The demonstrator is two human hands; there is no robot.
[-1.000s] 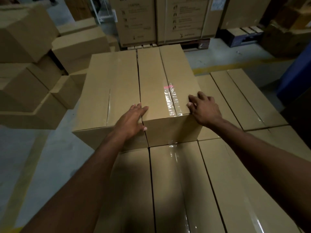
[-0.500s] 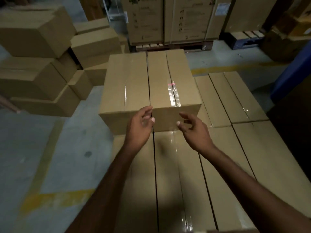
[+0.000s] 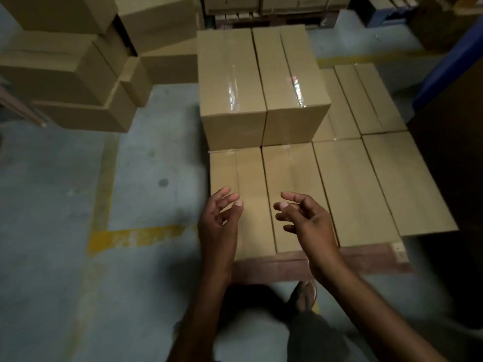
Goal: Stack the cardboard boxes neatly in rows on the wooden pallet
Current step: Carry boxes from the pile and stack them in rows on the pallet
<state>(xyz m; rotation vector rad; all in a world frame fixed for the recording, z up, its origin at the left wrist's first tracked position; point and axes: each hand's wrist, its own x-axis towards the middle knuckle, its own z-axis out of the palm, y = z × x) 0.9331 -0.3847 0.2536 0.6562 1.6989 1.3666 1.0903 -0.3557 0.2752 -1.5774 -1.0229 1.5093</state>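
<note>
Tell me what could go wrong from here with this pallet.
The foot is right by the pallet: a trip is possible when turning away. The two upper boxes may overhang the bottom layer on its left; the angle leaves that unsure. The floor pile looks haphazard and could slide.

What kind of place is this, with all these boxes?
Most likely a warehouse: taped cardboard boxes stacked on a wooden pallet, more boxes piled on the left, and yellow lines painted on the concrete floor.

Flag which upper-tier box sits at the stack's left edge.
The left upper-tier box: its left side faces the floor. The right upper-tier box has lower boxes to its right.
</note>
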